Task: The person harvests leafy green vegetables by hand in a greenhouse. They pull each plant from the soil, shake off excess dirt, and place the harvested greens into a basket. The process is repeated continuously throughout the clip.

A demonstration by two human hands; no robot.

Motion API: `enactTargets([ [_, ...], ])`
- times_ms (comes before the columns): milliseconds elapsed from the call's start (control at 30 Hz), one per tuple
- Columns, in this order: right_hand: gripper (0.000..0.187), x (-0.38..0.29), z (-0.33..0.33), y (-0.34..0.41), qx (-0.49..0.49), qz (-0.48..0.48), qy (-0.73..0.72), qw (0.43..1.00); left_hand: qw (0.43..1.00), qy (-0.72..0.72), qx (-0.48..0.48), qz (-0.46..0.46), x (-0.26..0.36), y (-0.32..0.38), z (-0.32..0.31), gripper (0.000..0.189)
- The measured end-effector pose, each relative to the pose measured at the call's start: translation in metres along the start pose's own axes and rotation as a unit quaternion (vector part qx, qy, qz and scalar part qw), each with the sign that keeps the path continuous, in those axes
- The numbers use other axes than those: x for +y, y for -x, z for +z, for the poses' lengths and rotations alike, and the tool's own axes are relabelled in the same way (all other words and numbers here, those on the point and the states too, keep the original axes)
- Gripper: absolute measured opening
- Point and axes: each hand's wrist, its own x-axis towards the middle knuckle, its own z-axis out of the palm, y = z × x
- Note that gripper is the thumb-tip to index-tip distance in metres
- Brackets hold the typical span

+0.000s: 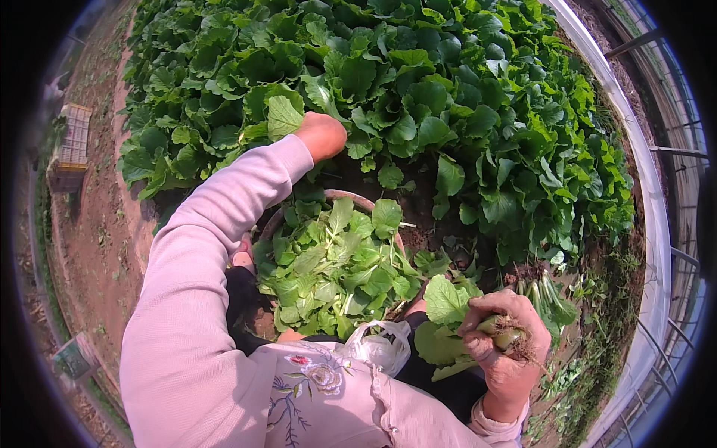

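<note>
My left hand [321,136] reaches into the near edge of a dense bed of leafy greens [358,78]; its fingers are hidden, and a pale leaf [284,117] shows beside it. At the lower right, my right hand [507,341] is closed around a few uprooted leafy green plants [446,302], roots towards the right and leaves towards the left. Between my legs a round basin [350,196] is heaped with loose green leaves [336,263]. A bundle of pulled greens [546,297] lies on the soil just beyond my right hand.
A white plastic bag [381,347] rests at my lap. White plastic sheeting [652,224] and metal hoops edge the bed on the right. Plastic crates [74,137] stand on the bare soil path at the left. Low weeds [599,313] grow along the right side.
</note>
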Motion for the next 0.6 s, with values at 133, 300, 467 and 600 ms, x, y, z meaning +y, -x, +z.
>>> enactTargets([
  [133,0.035,0.001,-0.001,0.012,0.009,-0.01,-0.003,1.0,0.993,0.09,0.061,0.049,0.01,0.071,-0.053,0.024],
  [300,0.031,0.004,-0.002,0.016,-0.032,-0.011,-0.034,0.999,0.999,0.046,0.001,-0.014,0.045,0.055,0.063,0.027],
  [467,0.028,0.02,-0.006,0.027,0.004,-0.009,-0.008,1.0,0.965,0.193,0.168,-0.066,0.057,0.07,0.054,0.027],
  [600,0.026,0.03,-0.005,0.024,0.014,-0.02,-0.041,0.999,0.976,0.186,0.042,-0.101,0.066,0.072,0.111,0.032],
])
